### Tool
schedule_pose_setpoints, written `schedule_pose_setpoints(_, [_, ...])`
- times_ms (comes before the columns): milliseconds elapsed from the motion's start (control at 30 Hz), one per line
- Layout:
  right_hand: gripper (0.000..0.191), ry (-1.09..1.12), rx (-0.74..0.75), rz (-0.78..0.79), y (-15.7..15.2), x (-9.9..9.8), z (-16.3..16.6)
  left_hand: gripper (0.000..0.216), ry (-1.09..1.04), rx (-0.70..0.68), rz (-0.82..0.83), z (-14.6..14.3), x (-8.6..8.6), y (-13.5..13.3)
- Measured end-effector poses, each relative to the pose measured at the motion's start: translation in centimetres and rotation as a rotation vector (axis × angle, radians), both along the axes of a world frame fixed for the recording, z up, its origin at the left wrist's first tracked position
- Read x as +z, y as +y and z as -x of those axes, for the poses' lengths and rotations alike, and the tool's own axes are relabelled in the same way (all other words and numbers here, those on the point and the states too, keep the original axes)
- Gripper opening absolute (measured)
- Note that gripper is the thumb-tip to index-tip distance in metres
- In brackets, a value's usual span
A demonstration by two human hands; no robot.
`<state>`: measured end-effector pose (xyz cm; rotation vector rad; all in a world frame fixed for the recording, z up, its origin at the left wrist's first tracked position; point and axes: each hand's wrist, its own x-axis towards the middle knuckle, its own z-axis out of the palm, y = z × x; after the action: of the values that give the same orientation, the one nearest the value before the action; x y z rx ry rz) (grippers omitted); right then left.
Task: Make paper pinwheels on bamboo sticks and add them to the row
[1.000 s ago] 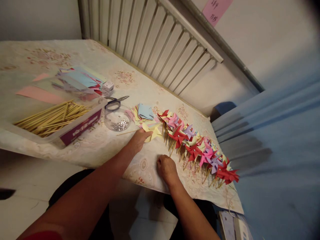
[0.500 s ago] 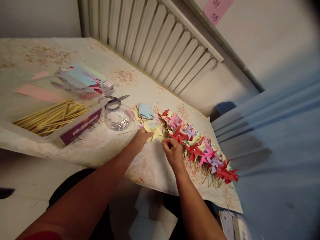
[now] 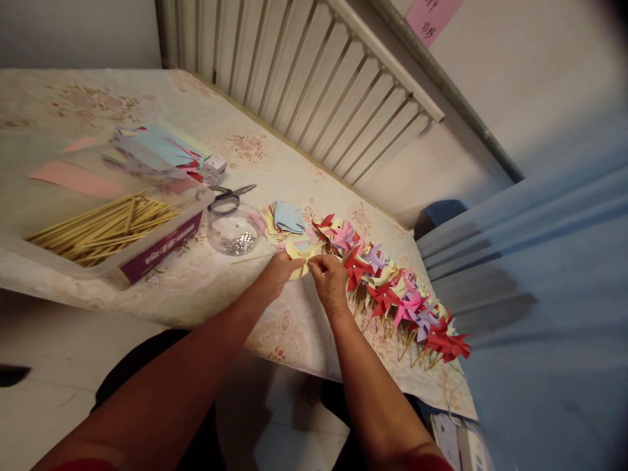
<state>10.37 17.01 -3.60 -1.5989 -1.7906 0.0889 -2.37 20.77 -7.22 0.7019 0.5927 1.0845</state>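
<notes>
My left hand [image 3: 276,273] and my right hand [image 3: 330,281] meet over a yellow paper pinwheel piece [image 3: 298,252] on the table [image 3: 206,288]. Both pinch it, the left from the left side, the right with fingertips at its middle. A thin wooden stick [image 3: 251,258] lies just left of my left hand. To the right runs a row of finished paper pinwheels [image 3: 392,291] in red, pink, purple and yellow, their sticks pointing toward me.
A clear round dish of small metal pins [image 3: 233,234] and scissors [image 3: 229,194] sit behind my hands. A plastic box of wooden sticks [image 3: 105,232] stands at left, cut coloured paper [image 3: 161,149] behind it. A small stack of paper squares [image 3: 287,218] lies near. Radiator [image 3: 314,72] at back.
My right hand has moved from the table's near edge up and left to the yellow piece and now pinches it. My left hand has stayed on the piece.
</notes>
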Motion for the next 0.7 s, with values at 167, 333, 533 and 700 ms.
schedule_pose_setpoints(167, [0.013, -0.008, -0.003, -0.011, -0.08, -0.07, 0.14, 0.039, -0.004, 0.006, 0.028, 0.07, 0.28, -0.13])
schedule_pose_setpoints(333, [0.013, -0.010, 0.001, -0.019, -0.15, -0.21, 0.37, 0.040, -0.015, 0.020, 0.037, 0.10, 0.60, -0.23])
schedule_pose_setpoints(533, [0.013, 0.057, -0.005, -0.021, -0.10, -0.61, 0.31, 0.042, 0.013, 0.022, 0.034, 0.13, 0.54, -0.18])
schedule_pose_setpoints(700, [0.013, 0.087, -0.011, -0.026, -0.11, -0.85, 0.18, 0.043, 0.010, 0.021, 0.030, 0.04, 0.29, -0.14])
